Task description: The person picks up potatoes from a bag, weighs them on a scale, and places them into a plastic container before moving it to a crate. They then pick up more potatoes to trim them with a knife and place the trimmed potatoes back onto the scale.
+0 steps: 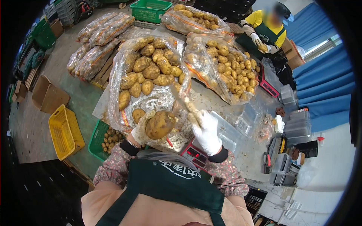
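Observation:
My left hand (141, 130), in a soiled white glove, grips a large brown potato (161, 125) in front of my apron. In my white-gloved right hand (206, 132) is a long, thin tool with a pale handle (191, 107). Its narrow greyish far end is blurred and points up and left, apart from the potato; I cannot make out its kind. Just beyond both hands lies an opened clear plastic bag (115, 84) with many potatoes (152, 71) on it. Below my right hand sits a red digital scale (193, 154) with a lit display.
More potato bags (203, 71) lie further back. A green crate (98, 141) of small potatoes and a yellow crate (67, 132) stand at left. Clear plastic boxes (298, 126) are stacked at right. Across the table, a person in yellow (260, 22) holds a potato.

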Tool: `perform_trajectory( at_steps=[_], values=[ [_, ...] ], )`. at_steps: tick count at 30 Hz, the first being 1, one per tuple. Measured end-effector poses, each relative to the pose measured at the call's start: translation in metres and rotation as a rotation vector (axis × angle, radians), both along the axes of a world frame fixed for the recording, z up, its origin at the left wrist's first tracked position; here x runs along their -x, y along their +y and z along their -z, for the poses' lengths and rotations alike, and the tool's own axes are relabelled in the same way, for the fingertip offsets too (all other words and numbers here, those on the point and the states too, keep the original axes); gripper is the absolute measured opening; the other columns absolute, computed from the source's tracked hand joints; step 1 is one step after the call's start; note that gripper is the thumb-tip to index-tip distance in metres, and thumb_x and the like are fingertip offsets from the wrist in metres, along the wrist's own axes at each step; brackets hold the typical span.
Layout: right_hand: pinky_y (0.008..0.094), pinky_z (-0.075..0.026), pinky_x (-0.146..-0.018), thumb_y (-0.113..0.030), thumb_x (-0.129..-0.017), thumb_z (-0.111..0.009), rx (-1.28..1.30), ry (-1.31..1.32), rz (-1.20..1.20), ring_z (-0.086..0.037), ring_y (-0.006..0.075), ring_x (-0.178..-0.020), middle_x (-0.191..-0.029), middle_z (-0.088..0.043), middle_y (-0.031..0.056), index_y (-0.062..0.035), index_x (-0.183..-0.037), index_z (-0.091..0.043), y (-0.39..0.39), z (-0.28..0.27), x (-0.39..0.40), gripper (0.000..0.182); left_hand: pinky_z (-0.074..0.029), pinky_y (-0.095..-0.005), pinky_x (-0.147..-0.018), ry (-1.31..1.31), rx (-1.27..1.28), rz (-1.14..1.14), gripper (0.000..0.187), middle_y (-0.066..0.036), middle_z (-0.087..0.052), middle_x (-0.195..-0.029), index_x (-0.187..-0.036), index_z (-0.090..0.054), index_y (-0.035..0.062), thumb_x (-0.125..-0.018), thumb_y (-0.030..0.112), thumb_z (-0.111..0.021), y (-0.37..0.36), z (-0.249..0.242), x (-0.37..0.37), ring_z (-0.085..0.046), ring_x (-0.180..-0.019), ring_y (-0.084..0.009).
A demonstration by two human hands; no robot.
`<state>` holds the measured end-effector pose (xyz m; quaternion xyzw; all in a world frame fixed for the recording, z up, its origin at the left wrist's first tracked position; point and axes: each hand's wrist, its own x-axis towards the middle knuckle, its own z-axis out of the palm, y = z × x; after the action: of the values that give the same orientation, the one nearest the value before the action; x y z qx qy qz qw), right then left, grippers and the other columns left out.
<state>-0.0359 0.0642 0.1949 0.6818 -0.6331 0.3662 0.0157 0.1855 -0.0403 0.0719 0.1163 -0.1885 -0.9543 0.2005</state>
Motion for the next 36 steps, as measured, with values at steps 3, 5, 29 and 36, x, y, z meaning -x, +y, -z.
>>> perform_trajectory(
  at_steps=[3,5,29,36],
  values=[
    [0.0373,-0.045,-0.053,-0.021,-0.085,-0.068,-0.072,0.057,-0.116,-0.053,0.0244,-0.059,-0.067,-0.049,0.0064,-0.0178,-0.131,-0.059,0.007,-0.005,-0.008,0.047,-0.037,-0.0486,-0.109,0.148,-0.037,0.095,0.083,-0.017,-0.043,-0.144,-0.145,-0.036,0.0047,-0.088,0.065,-0.049,-0.003,-0.003,0.002,-0.046,-0.13,-0.0327],
    [0.0382,-0.048,-0.058,-0.025,-0.085,-0.066,-0.17,0.108,-0.169,-0.057,0.0257,-0.065,-0.07,-0.052,0.0073,-0.0174,-0.133,-0.056,0.012,-0.006,-0.011,0.049,-0.04,-0.0456,-0.108,-0.083,0.038,-0.009,0.081,-0.016,-0.044,-0.143,-0.146,-0.034,0.005,-0.089,0.06,-0.052,0.002,-0.018,0.001,-0.048,-0.128,-0.0316],
    [0.019,-0.035,-0.049,-0.024,-0.102,-0.048,0.029,-0.928,0.505,-0.042,0.0033,-0.054,-0.067,-0.056,-0.0022,-0.0082,-0.131,-0.057,0.053,0.018,0.068,0.034,-0.033,-0.0506,-0.111,0.003,0.135,-0.122,0.081,-0.015,-0.031,-0.152,-0.149,-0.03,0.017,-0.087,0.067,-0.045,0.007,0.016,-0.004,-0.032,-0.139,-0.0327],
    [0.0194,-0.033,-0.05,-0.028,-0.102,-0.048,-0.209,-0.805,0.48,-0.04,0.0028,-0.055,-0.064,-0.053,-0.0037,-0.0058,-0.12,-0.063,0.069,0.02,0.051,0.032,-0.034,-0.0509,-0.11,-0.48,1.292,-0.162,0.075,-0.013,-0.03,-0.153,-0.149,-0.031,0.0187,-0.09,0.064,-0.043,0.005,0.039,0.006,-0.031,-0.14,-0.0306]
  ],
)
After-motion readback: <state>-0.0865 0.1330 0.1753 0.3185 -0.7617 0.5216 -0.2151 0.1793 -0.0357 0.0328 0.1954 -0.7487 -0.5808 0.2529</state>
